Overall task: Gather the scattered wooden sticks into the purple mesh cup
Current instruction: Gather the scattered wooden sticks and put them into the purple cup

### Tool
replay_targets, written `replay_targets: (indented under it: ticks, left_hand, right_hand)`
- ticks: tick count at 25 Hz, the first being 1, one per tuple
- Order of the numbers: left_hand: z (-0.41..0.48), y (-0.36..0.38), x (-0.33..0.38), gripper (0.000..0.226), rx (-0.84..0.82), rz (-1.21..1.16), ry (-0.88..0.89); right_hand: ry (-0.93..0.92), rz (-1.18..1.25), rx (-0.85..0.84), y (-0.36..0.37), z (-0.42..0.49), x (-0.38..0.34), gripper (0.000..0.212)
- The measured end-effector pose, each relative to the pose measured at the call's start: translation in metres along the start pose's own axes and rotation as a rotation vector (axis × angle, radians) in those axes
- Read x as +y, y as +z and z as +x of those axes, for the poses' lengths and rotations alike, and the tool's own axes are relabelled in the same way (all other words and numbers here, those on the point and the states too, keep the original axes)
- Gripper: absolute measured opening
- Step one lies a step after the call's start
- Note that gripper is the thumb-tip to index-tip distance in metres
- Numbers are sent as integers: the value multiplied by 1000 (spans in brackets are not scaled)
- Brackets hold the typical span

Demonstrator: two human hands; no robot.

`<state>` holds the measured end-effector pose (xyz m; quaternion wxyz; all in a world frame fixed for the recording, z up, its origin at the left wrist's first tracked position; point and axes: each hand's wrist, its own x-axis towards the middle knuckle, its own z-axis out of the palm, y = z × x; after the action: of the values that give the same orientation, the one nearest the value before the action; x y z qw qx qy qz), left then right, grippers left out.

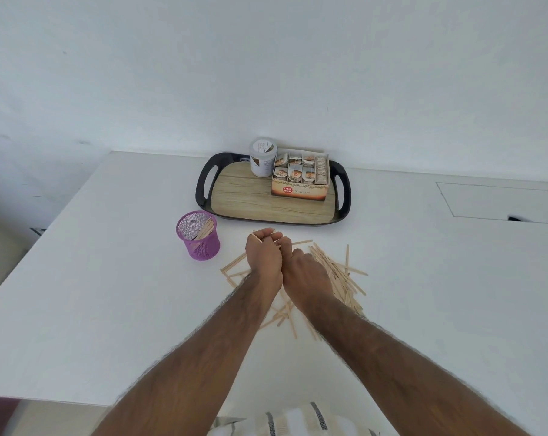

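A purple mesh cup (200, 243) stands on the white table, left of my hands, with a few wooden sticks leaning inside it. Many loose wooden sticks (338, 272) lie scattered under and around my hands. My left hand (263, 253) is closed around a small bundle of sticks whose ends poke out past the fingers. My right hand (304, 272) presses against the left one, fingers curled over the pile; what it holds is hidden.
A black-rimmed tray (203, 184) with a wood-pattern base sits behind the sticks, carrying a white tub (262, 158) and an open tea box (301, 180). The table's left edge runs diagonally past the cup. A wall rises behind the table.
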<state>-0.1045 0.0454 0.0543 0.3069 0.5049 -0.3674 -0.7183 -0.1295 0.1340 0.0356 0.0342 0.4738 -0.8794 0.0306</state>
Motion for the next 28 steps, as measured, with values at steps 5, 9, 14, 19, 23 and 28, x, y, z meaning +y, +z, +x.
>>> replay_targets:
  ticks: [5, 9, 14, 19, 23, 28]
  left_hand:
    - [-6, -1, -2, 19, -14, 80, 50]
    - [-8, 0, 0, 18, -51, 80, 44]
    - [-15, 1, 8, 20, -121, 75, 97]
    - [-14, -4, 21, 40, -133, 196, 190]
    - [-26, 1, 16, 54, -310, 376, 238]
    - [-21, -4, 26, 61, -412, 119, 75]
  right_hand:
    - [15, -89, 2, -9, 12, 9, 17]
    - [31, -45, 8, -10, 13, 13, 18]
    - [71, -52, 6, -17, 18, 26, 5]
    - [-75, -95, 39, -24, 22, 43, 15]
    - [-98, 2, 40, -19, 24, 41, 21]
    - [-4, 423, -13, -26, 25, 46, 32]
